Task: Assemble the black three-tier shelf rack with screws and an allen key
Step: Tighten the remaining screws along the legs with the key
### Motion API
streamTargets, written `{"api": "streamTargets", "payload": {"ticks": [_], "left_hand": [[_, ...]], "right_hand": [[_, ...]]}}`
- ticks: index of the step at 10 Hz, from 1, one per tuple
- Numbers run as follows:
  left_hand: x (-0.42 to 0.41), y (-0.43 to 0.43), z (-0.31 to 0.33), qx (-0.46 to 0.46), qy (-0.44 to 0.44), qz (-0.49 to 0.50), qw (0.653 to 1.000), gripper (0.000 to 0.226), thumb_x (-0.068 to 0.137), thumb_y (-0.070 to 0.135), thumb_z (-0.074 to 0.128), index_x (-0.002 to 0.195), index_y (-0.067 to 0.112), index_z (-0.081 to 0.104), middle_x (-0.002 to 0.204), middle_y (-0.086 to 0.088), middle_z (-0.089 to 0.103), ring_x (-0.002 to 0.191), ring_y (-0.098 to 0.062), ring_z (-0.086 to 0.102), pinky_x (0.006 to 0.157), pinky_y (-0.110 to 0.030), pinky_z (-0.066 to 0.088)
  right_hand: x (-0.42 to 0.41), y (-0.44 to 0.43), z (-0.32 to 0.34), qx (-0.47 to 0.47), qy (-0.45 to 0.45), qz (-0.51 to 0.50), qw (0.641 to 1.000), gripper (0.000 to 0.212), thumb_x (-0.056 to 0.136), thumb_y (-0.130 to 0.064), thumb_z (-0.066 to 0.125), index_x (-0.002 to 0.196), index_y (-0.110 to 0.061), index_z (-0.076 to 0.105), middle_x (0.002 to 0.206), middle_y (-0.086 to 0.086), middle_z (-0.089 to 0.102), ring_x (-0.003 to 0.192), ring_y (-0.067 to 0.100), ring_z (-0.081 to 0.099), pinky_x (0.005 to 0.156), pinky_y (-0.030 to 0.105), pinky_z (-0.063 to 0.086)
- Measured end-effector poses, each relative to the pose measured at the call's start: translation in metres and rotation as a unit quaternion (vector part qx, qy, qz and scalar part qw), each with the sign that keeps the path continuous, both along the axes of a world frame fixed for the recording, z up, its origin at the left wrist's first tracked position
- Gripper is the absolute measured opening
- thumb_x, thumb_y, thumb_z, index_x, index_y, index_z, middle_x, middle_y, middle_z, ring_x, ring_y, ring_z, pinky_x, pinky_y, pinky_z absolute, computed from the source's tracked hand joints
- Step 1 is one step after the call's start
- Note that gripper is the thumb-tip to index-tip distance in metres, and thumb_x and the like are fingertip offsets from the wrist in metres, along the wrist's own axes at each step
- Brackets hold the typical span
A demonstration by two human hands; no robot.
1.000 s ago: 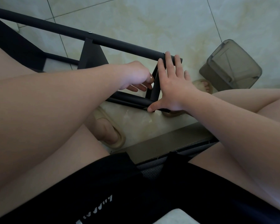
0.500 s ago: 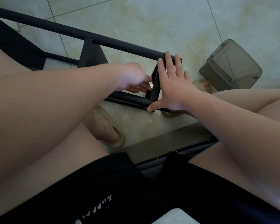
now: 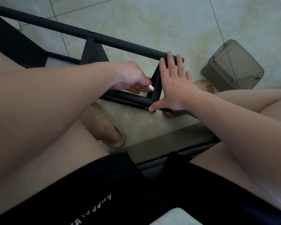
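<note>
The black shelf rack (image 3: 68, 28) lies on its side on the tiled floor, its long tubes running from upper left to centre. My right hand (image 3: 173, 85) lies flat with fingers spread against the rack's end piece, fingertips on the upper tube and thumb on the lower tube (image 3: 131, 99). My left hand (image 3: 130, 77) reaches inside the frame next to that end piece. Its curled fingers pinch a small light object (image 3: 151, 87); I cannot tell whether it is the allen key. A screw head (image 3: 92, 31) shows on the upper tube.
A grey translucent plastic bin (image 3: 232, 67) lies tipped on the floor at the right. My feet in beige slippers (image 3: 112, 135) rest under the rack, and my knees flank it. A dark seat edge (image 3: 169, 143) runs across below.
My left hand has turned slightly, so the small light object between its fingers now shows. My right hand and the rack have stayed in place.
</note>
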State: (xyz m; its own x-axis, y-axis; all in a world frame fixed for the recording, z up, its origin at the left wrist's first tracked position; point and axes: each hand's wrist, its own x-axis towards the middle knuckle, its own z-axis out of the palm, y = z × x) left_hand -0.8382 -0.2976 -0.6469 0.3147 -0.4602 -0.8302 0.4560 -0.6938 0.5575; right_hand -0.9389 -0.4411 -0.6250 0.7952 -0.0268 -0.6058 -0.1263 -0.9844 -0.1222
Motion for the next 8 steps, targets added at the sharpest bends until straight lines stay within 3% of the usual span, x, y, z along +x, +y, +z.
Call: {"api": "streamTargets", "payload": {"ticks": [2, 4, 8], "left_hand": [[0.0018, 0.0033, -0.0013, 0.003, 0.012, -0.024, 1.000, 0.010, 0.099, 0.009, 0.058, 0.104, 0.005, 0.066, 0.084, -0.002, 0.078, 0.091, -0.017, 0.071, 0.087, -0.031, 0.056], [0.0024, 0.0054, -0.0030, 0.013, -0.026, -0.071, 0.997, 0.010, 0.098, 0.012, 0.060, 0.095, 0.008, 0.068, 0.074, 0.003, 0.075, 0.075, -0.011, 0.069, 0.076, -0.026, 0.055], [0.0022, 0.0055, -0.0021, 0.029, -0.143, -0.232, 0.962, 0.016, 0.098, 0.018, 0.059, 0.090, 0.016, 0.072, 0.091, 0.009, 0.071, 0.097, -0.010, 0.060, 0.087, -0.027, 0.050]], "right_hand": [[-0.0001, 0.0002, 0.0016, 0.003, 0.003, -0.002, 1.000, 0.156, 0.059, -0.081, 0.076, 0.157, -0.011, -0.023, 0.162, 0.008, -0.037, 0.150, 0.036, -0.030, 0.123, 0.063, 0.008], [-0.0006, 0.0009, 0.0031, 0.005, 0.007, -0.003, 1.000, 0.155, 0.060, -0.080, 0.076, 0.157, -0.012, -0.023, 0.162, 0.008, -0.037, 0.150, 0.036, -0.031, 0.123, 0.063, 0.008], [0.0000, 0.0016, 0.0019, 0.002, 0.009, -0.004, 1.000, 0.156, 0.059, -0.082, 0.075, 0.157, -0.011, -0.024, 0.161, 0.008, -0.038, 0.150, 0.036, -0.031, 0.123, 0.063, 0.008]]}}
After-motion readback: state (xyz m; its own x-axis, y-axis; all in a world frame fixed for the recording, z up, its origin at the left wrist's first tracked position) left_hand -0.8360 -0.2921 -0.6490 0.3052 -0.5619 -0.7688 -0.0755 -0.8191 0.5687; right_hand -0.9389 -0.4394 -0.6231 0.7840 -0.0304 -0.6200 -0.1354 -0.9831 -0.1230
